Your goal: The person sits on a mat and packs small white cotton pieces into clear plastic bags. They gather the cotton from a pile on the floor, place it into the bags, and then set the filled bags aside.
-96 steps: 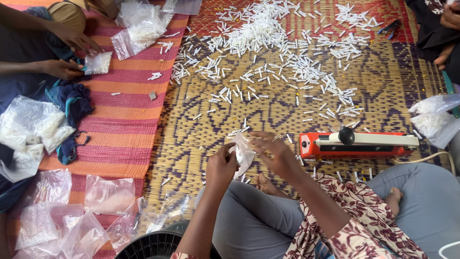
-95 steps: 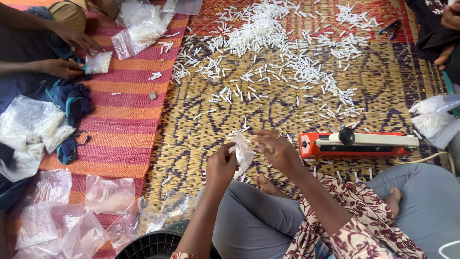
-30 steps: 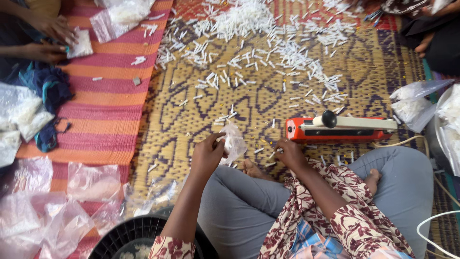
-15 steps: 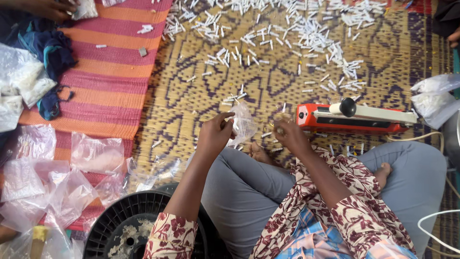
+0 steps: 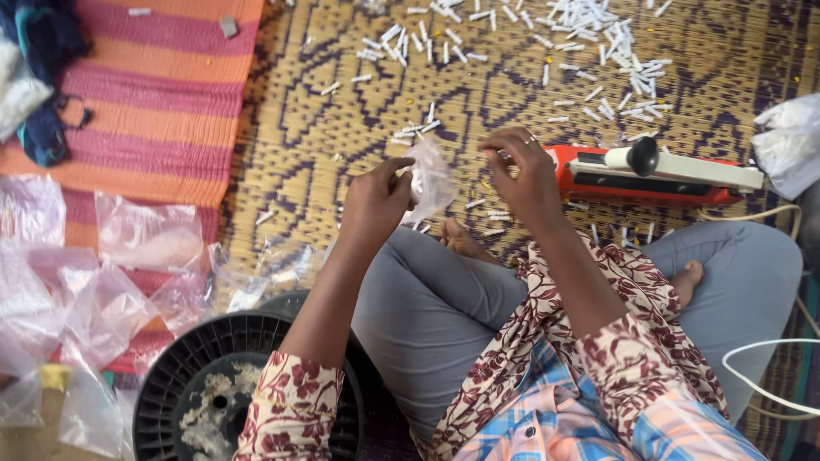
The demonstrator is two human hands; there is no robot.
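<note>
My left hand (image 5: 373, 203) holds a small clear plastic bag (image 5: 432, 177) by its edge, above my crossed legs. My right hand (image 5: 523, 175) hovers just right of the bag, fingers pinched together near its top; whether a small white piece sits between them I cannot tell. Many small white tubular pieces (image 5: 589, 34) lie scattered over the woven mat (image 5: 325, 111) in front of me.
A red and white heat sealer (image 5: 658, 171) lies right of my right hand, its cord trailing right. Clear empty bags (image 5: 94, 273) are heaped at the left on a striped orange mat (image 5: 162, 94). A black round spool (image 5: 213, 384) sits by my left knee.
The view has tilted down and closer; the other person's hands at upper left have left the frame. My hands stay at the bag, the right one now slightly apart from it.
</note>
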